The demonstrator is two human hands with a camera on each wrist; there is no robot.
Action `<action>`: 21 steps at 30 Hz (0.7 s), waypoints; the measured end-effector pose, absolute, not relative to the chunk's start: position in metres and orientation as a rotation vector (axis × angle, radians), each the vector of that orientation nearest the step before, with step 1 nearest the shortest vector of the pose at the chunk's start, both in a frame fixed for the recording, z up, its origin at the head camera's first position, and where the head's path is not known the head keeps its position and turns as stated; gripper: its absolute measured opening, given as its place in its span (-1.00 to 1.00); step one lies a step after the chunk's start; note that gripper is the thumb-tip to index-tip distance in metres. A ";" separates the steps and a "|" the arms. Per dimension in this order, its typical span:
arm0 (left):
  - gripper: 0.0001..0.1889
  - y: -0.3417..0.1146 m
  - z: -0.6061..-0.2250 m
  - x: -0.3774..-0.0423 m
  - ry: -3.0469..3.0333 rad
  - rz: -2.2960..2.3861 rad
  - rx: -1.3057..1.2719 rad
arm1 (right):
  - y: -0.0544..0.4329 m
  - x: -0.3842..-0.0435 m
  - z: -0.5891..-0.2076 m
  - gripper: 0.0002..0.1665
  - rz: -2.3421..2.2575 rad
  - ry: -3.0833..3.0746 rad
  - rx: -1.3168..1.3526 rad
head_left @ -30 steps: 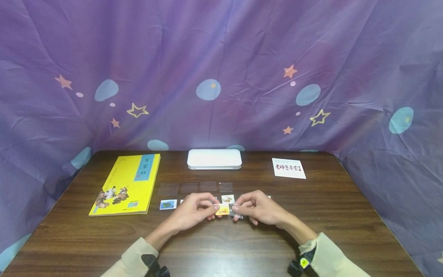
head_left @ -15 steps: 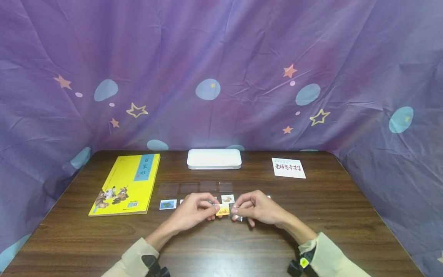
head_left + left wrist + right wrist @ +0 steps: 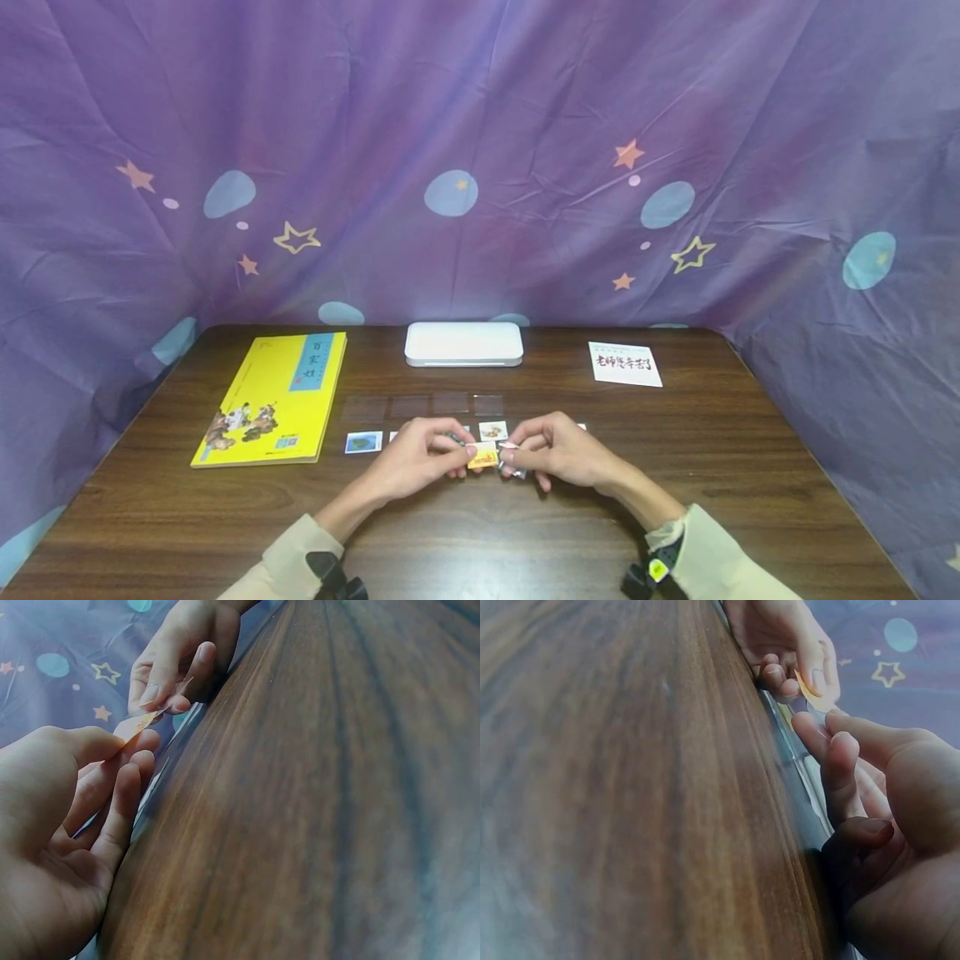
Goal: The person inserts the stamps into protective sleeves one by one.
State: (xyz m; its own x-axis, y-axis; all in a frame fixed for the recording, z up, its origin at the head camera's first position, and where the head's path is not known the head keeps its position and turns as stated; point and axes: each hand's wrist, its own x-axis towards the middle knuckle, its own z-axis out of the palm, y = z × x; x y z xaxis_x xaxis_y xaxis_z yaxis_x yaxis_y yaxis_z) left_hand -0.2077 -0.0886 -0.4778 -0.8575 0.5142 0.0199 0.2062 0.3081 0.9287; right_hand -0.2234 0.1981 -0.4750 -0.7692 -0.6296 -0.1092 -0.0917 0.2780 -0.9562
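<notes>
Over the near middle of the table my left hand [image 3: 429, 450] pinches a small yellow and white stamp [image 3: 483, 455] between thumb and fingers. Facing it, my right hand [image 3: 566, 452] pinches a small clear plastic sleeve [image 3: 517, 472] whose opening side meets the stamp's right edge. From the left wrist view, the stamp [image 3: 139, 726] looks slightly bent, with the clear film sticking out past it. In the right wrist view the thumb and index finger hold the film's edge. Behind the hands lie a blue-green stamp [image 3: 363, 442] and a white stamp with a picture [image 3: 492, 431]; others are partly hidden.
Several flat clear sleeves [image 3: 411, 407] lie in a row behind the stamps. A yellow book [image 3: 273, 408] lies at the left, a white flat case [image 3: 464, 343] at the back, and a white card with handwriting [image 3: 626, 364] at the back right. A purple curtain [image 3: 480, 167] hangs behind.
The clear sleeve at my right fingertips has shifted and tilted a little, and the right fingers have moved slightly. The left hand keeps its pinch on the stamp almost in place.
</notes>
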 end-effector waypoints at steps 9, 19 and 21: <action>-0.81 -0.087 -0.478 -0.207 2.284 1.589 0.636 | 0.198 -0.223 -0.475 -0.75 -1.510 2.077 -0.645; -0.82 -0.086 -0.478 -0.206 2.277 1.589 0.633 | 0.197 -0.221 -0.474 -0.76 -1.491 2.097 -0.625; -0.82 -0.087 -0.478 -0.206 2.272 1.588 0.630 | 0.196 -0.221 -0.474 -0.75 -1.493 2.097 -0.618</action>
